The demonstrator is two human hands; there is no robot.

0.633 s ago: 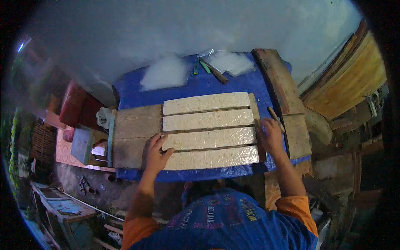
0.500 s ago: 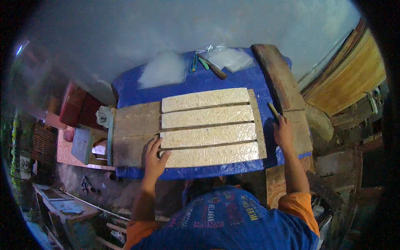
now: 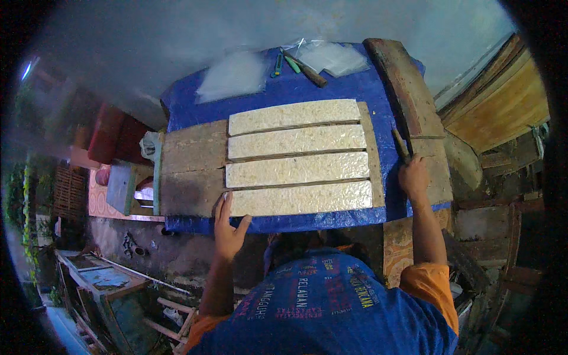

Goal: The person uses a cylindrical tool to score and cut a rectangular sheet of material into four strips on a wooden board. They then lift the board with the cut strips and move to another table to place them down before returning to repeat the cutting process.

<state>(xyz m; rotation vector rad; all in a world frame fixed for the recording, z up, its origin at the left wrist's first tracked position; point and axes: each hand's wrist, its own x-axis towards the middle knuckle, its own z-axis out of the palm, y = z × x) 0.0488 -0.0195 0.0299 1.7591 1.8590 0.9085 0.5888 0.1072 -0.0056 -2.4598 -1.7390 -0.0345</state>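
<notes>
Several long, pale, speckled slabs (image 3: 299,170), like tempeh in glossy clear wrapping, lie side by side on wooden boards (image 3: 192,189). My left hand (image 3: 229,234) is at the left end of the nearest slab (image 3: 302,199). Its fingers are apart, with the fingertips at the slab's corner. To the right of the slabs, my right hand (image 3: 415,176) is closed around a short, narrow brown stick-like tool (image 3: 401,144) that points away from me. Its gripped end is hidden, and its exact kind cannot be made out.
Blue sheeting (image 3: 284,222) covers the table. At the back lie stacks of clear plastic (image 3: 234,77), a green-and-blue cutter (image 3: 277,65) and a wooden-handled tool (image 3: 313,76). A thick wooden plank (image 3: 402,83) runs along the right side. A wooden stool (image 3: 127,189) stands left.
The table sits higher in the picture. My left hand has shifted nearer, from beside the two nearest slabs to the nearest one's corner. The tool in my right hand points more directly away.
</notes>
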